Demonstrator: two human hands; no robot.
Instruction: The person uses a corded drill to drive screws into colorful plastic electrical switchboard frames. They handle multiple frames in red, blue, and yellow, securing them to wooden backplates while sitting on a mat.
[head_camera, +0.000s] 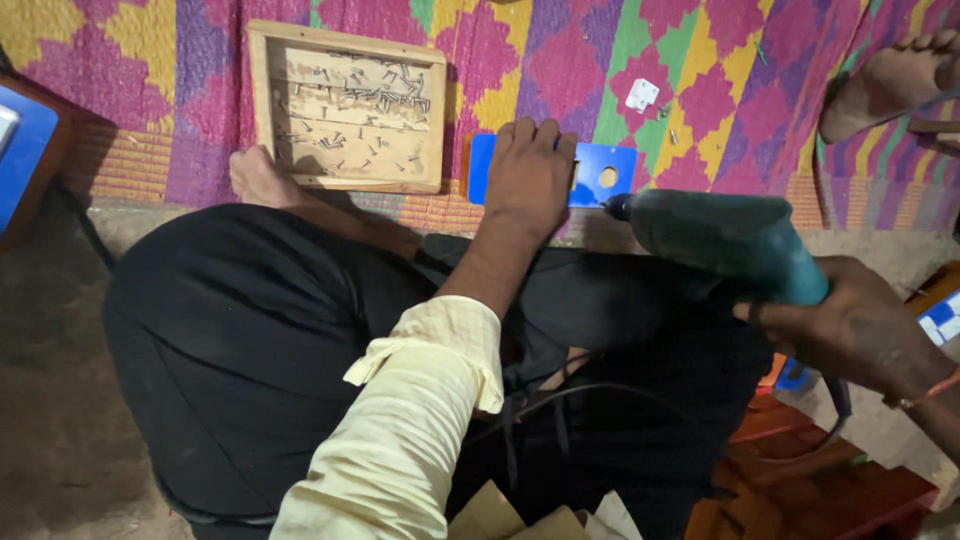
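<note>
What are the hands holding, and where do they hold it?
The right hand holds a teal power drill by its rear handle. The left hand grips nothing; it presses flat on a blue panel.

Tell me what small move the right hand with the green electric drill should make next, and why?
Probably ease the green electric drill slightly forward. Its tip lies at the edge of the flat blue panel with a round hole, and the left hand presses that panel flat on the colourful woven mat. The right hand grips the drill.
</note>
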